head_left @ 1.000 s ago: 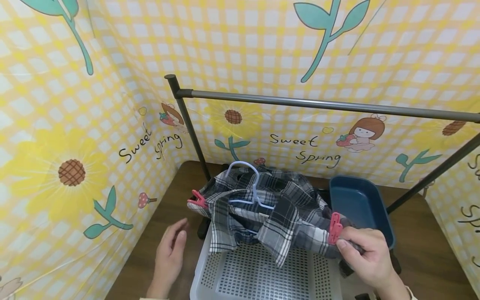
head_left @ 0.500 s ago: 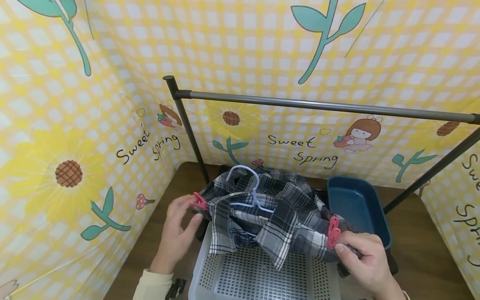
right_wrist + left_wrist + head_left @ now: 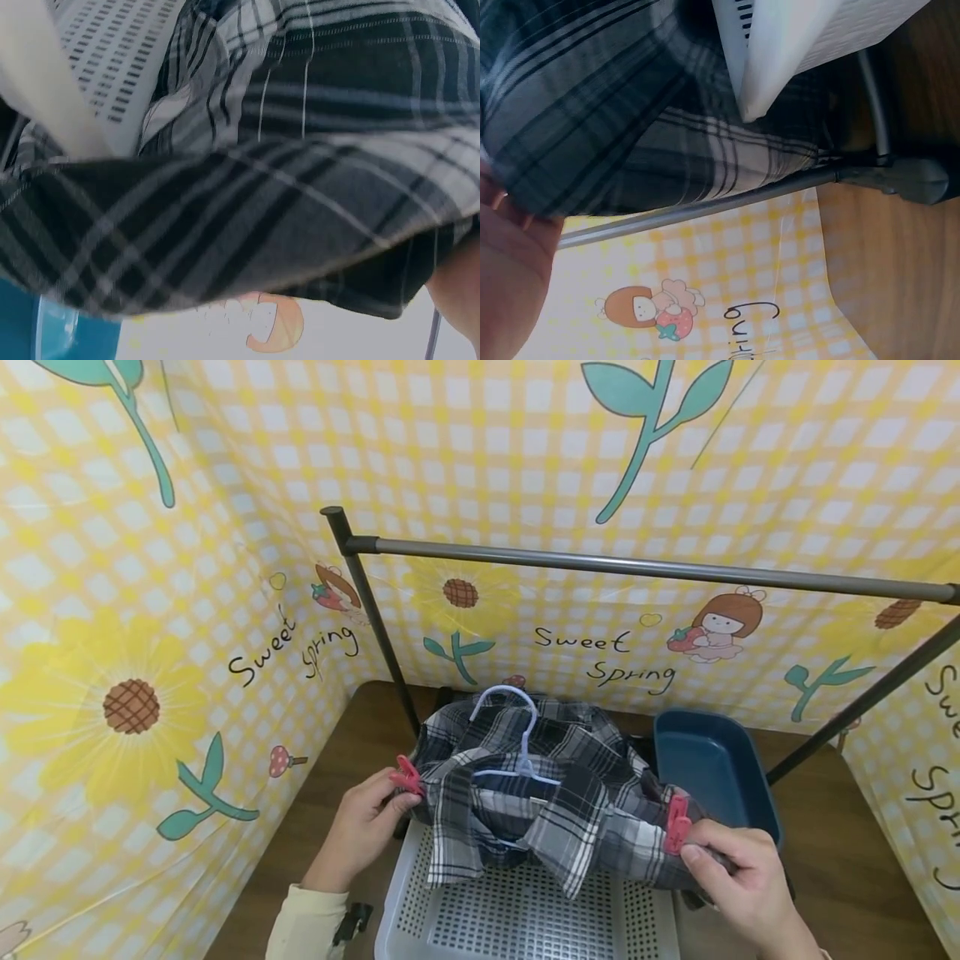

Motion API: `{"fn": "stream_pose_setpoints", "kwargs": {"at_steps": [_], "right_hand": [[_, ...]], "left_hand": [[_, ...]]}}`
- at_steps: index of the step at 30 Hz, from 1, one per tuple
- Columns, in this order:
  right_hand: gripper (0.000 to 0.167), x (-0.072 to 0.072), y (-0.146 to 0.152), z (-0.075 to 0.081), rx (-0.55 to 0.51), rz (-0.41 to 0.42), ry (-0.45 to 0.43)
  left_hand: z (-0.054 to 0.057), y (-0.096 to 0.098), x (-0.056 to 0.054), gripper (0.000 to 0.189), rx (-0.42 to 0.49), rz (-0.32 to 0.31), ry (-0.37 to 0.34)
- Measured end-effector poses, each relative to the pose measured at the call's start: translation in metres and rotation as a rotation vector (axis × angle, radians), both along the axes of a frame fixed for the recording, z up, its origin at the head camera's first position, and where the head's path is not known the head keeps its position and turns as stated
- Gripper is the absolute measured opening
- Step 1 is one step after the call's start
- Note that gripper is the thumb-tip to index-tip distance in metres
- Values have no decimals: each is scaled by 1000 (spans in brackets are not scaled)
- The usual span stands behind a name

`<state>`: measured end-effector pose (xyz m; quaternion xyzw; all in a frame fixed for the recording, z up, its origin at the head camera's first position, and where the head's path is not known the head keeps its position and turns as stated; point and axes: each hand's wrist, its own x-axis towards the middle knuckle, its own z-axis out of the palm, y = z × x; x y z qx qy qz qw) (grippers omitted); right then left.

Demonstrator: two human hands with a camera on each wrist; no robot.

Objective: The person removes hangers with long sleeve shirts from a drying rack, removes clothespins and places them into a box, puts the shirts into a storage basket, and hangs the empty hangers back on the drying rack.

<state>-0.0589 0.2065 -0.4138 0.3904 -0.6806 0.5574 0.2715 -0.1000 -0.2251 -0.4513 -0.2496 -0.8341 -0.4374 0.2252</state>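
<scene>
A grey, black and white plaid shirt (image 3: 566,827) is draped on a light-blue hanger (image 3: 523,753) over a perforated basket (image 3: 393,902), its hook standing up from the collar. One pink clothespin (image 3: 408,775) clips the left shoulder, another pink clothespin (image 3: 677,828) the right. My left hand (image 3: 367,827) grips the left shoulder right at its clothespin. On the other side my right hand (image 3: 742,868) pinches the right shoulder, thumb below the clothespin. In the left wrist view cloth fills the space beside the left hand (image 3: 514,270); in the right wrist view a sleeve hangs before the camera.
Behind the shirt stands a clothes rack with a grey top bar (image 3: 600,562) and dark side posts. A dark blue bin (image 3: 716,760) sits at the right on the brown wooden table (image 3: 847,852). Yellow checked cloth (image 3: 480,452) forms the walls around.
My left hand has come up from beside the basket and taken hold of the shirt's left shoulder. The shirt and hanger have shifted slightly right. My right hand keeps its pinch.
</scene>
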Motion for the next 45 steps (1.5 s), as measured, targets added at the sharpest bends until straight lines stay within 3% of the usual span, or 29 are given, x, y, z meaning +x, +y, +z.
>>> {"fn": "stream_pose_setpoints", "kwargs": {"at_steps": [5,10,16,26,36,40,45], "right_hand": [[30,2,8,-4,67,-105,-40],[38,5,17,-3,207,-248,-161],[45,9,20,2,278,-262,-290],[43,9,16,-2,229,-243,-370],[32,9,14,1,227,-240,-347],[37,9,14,3,243,-237,-348],[34,8,12,2,235,-247,-312]], "left_hand": [[-5,6,-3,9,-15,14,135],[-7,11,-6,31,-43,21,199],[-7,13,-6,35,-58,14,169],[-9,12,-4,24,-78,3,148],[-11,12,-3,25,-71,1,130],[-10,12,-3,10,-68,-4,119],[-8,12,-2,22,-73,-5,99]]}}
